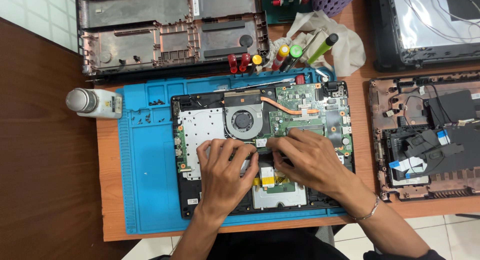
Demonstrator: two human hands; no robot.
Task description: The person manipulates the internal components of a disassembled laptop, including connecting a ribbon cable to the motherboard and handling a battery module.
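The left hand rests palm-down on the opened laptop chassis, fingers curled, fingertips pressing at the middle of the board just below the fan; whether they pinch a part cannot be told. The right hand lies beside it, fingers bent, fingertips meeting those of the left hand at the same spot; what it grasps, if anything, is hidden. A thin bracelet circles the right wrist.

The laptop chassis lies bottom cover off on a blue work mat, which rests on an orange-brown table. Exposed inside: one round cooling fan in a grey housing, one copper heat pipe running right from it, a green circuit board, a perforated silver plate at left, and a silver drive at the lower centre with a yellow label above it.

The mat's upper-left trays hold small dark screws, too small to count.

Beyond the mat lies one removed bottom cover, inner side up. At its right edge are screwdrivers: two red handles, two yellow-capped, two green can be made out. A white cloth lies under them. One white bottle with a metal cap lies left of the mat. To the right sits one further dismantled chassis with loose cables, and above it a display panel housing.
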